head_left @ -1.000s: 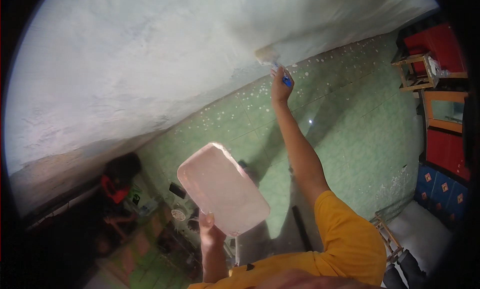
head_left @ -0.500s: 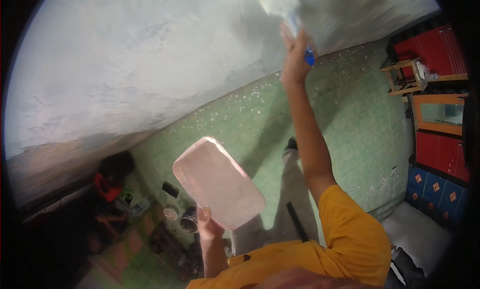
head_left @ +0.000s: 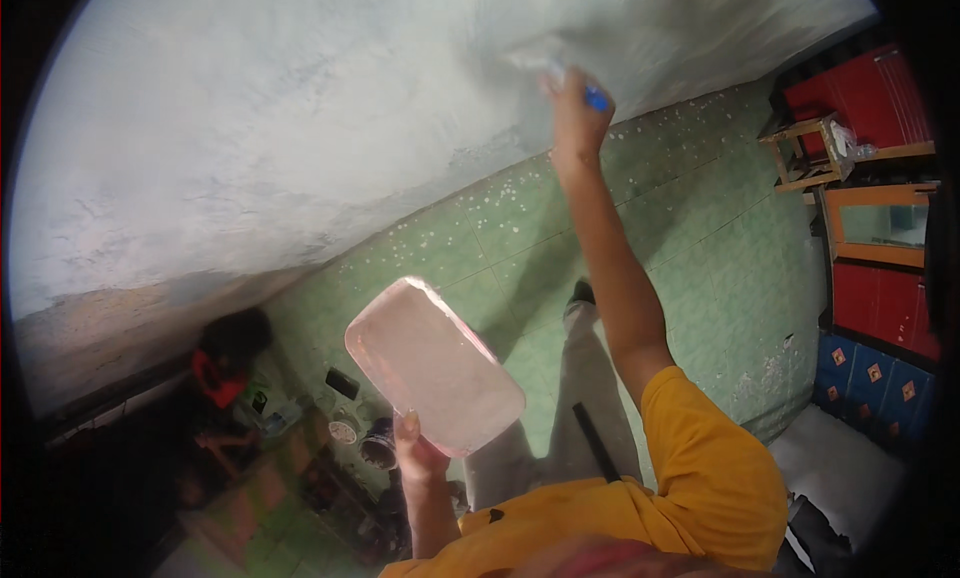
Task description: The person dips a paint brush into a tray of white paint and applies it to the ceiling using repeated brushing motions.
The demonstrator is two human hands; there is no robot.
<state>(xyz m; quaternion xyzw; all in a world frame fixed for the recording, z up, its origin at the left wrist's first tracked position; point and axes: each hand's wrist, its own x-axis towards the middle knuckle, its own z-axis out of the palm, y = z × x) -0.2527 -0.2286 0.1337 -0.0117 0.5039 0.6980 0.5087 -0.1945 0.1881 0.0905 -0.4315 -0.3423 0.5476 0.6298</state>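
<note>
My right hand is raised to the wall with its fingers closed round the handle of a paintbrush. The brush head, pale and smeared by motion, is against or very close to the whitish-grey wall. A blue handle end pokes out beside the hand. Lower down, my left hand grips a pale pink, shallow rectangular tray by its near edge, thumb on top and the other fingers hidden underneath. The tray is held at a slant in front of my body, its face pale and flat-looking.
Green floor tiles carry white paint spots along the wall. At the right stand a small wooden stool and a red cabinet. Lower left, a dark tub and clutter lie near a person in dark shadow with a red-orange garment.
My right hand and the paintbrush have come down the picture and a little left along the wall. The tray in my left hand has barely shifted.
</note>
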